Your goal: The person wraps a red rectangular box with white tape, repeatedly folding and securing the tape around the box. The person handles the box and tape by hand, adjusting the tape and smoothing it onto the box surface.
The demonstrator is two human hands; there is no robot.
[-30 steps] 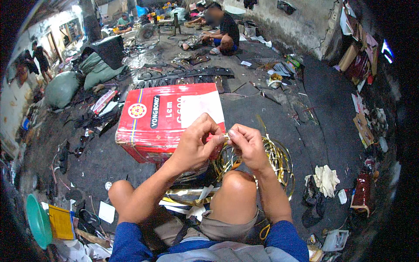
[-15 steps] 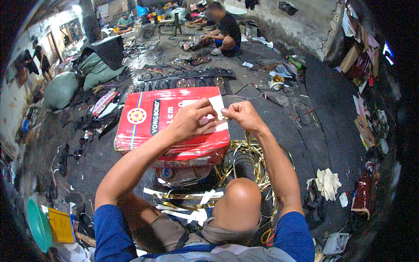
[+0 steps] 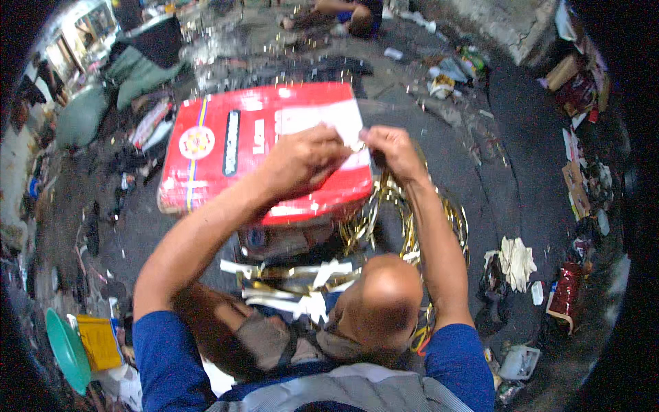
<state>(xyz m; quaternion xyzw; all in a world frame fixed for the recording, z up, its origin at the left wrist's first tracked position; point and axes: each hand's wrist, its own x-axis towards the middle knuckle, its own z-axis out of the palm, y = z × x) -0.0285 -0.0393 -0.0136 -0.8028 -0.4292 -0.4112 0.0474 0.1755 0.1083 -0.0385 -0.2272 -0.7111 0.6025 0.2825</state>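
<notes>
A red cardboard box (image 3: pixel 264 113) stands in front of me, with a white patch (image 3: pixel 322 118) at the right of its top. Over that patch my left hand (image 3: pixel 309 159) is closed, fingers bent together; whatever it pinches is too small and blurred to name. Just beside it, at the box's right edge, my right hand (image 3: pixel 397 152) pinches a shiny gold strip that runs down below it. The strip leads to a loose coil of gold strip (image 3: pixel 364 223) on the floor right of the box. The two hands' fingertips nearly meet.
White and gold strips (image 3: pixel 295 292) lie before my knees. At left are a green basin (image 3: pixel 67 350) and a yellow container (image 3: pixel 97 342). A pale cloth (image 3: pixel 516 264) lies at right. Stuffed sacks (image 3: pixel 86 118) stand far left. Another person (image 3: pixel 360 17) sits at the back.
My view has tipped downward, so the box and hands sit higher in the picture. My left hand's fingers have drawn closer together. The right hand keeps its pinch.
</notes>
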